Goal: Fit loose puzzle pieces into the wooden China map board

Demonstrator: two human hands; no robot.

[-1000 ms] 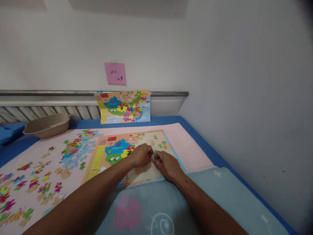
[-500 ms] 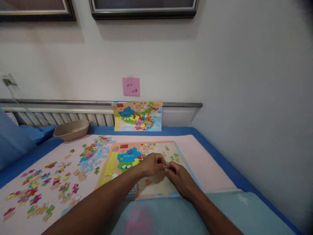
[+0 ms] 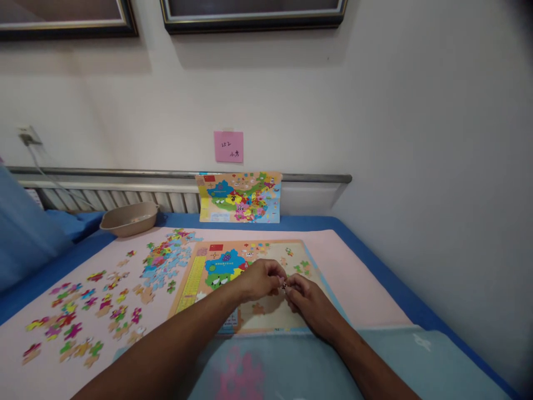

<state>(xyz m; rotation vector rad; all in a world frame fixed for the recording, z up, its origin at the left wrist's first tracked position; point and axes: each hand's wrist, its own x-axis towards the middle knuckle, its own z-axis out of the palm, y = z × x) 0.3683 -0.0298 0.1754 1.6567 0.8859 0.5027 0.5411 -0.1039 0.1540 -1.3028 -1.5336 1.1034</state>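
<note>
My left hand [image 3: 261,279] and my right hand [image 3: 307,300] meet above the middle of a partly filled map jigsaw puzzle [image 3: 188,289]. Both are closed in a pinch on one small puzzle piece [image 3: 284,285], mostly covered by the fingertips. Assembled sections with a blue region [image 3: 227,261] and a red flag [image 3: 216,248] fill the board's left side. The right part is largely bare backing, with a few loose green pieces [image 3: 303,266] and an orange-brown piece [image 3: 258,308] lying on it.
Many loose puzzle pieces [image 3: 73,331] spread over the pink sheet at left, with a denser pile [image 3: 164,260] beside the board. A beige basket [image 3: 129,220] stands at the back left. A reference map [image 3: 239,200] leans against the wall rail [image 3: 316,178].
The camera view has turned slightly left, so the scene sits a little further right. My hands stay together over the board, still pinching the small piece.
</note>
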